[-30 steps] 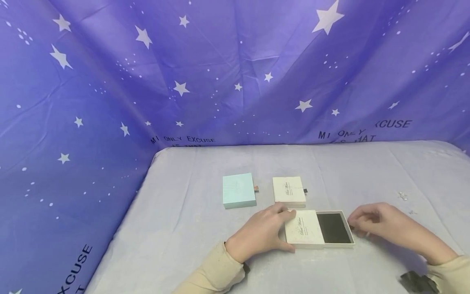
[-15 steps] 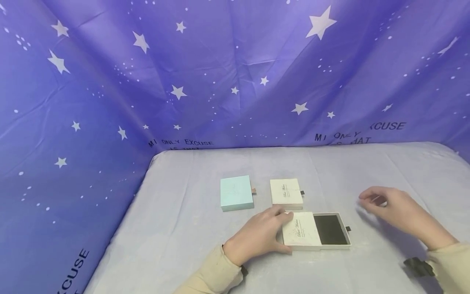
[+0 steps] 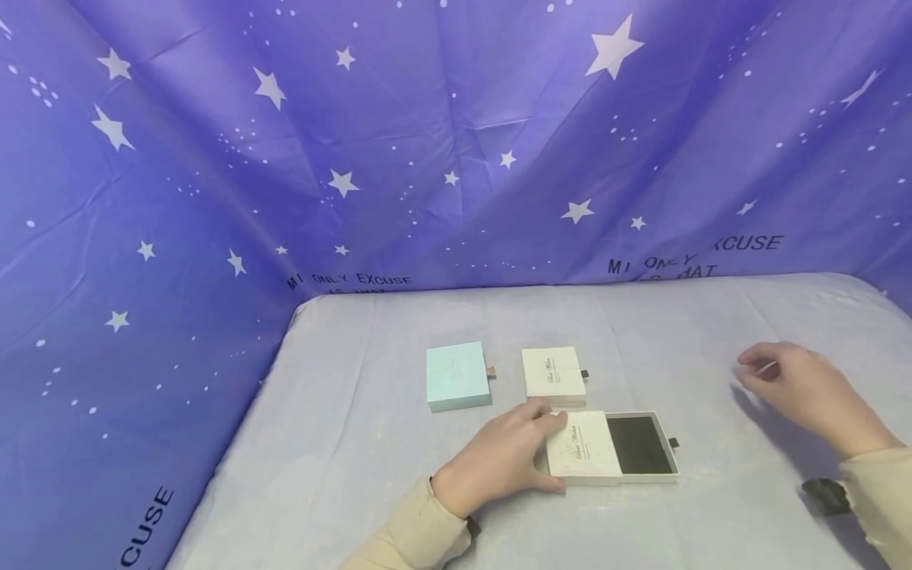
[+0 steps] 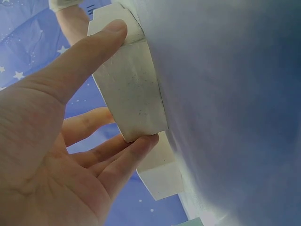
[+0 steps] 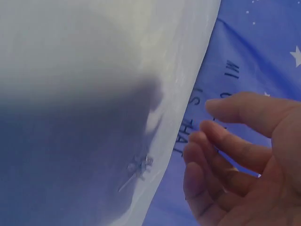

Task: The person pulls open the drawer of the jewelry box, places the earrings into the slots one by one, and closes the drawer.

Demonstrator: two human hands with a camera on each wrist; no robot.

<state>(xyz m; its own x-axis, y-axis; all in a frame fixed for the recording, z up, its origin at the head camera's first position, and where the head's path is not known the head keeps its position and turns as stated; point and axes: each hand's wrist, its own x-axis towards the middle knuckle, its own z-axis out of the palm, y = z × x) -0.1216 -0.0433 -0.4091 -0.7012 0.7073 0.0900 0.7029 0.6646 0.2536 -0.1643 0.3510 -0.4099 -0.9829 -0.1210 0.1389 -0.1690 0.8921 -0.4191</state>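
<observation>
Left grip [image 3: 499,459], lower middle of the frame, is pinching the left end of the open cream box [image 3: 586,449], thumb on one side, fingers on the other. That box lies flat on the surface [image 3: 342,475], just right of lower center, with its tray [image 3: 651,478] sticking out rightward, a dark pad [image 3: 639,445] inside and a little black tab [image 3: 674,443] on the end. Over toward the right edge, the right grip [image 3: 812,392] hangs well apart from the box, fingers loosely bent, nothing between them that I can see. Right wrist cam shows some small shiny bits [image 5: 139,165], bottom middle, too blurry to identify.

My read: the step in hand is steadying the box with the tray out. Go light on the sides so the card doesn't bind on the tray, and don't let it tilt. Bits that tiny want fingertips, tbh.
</observation>
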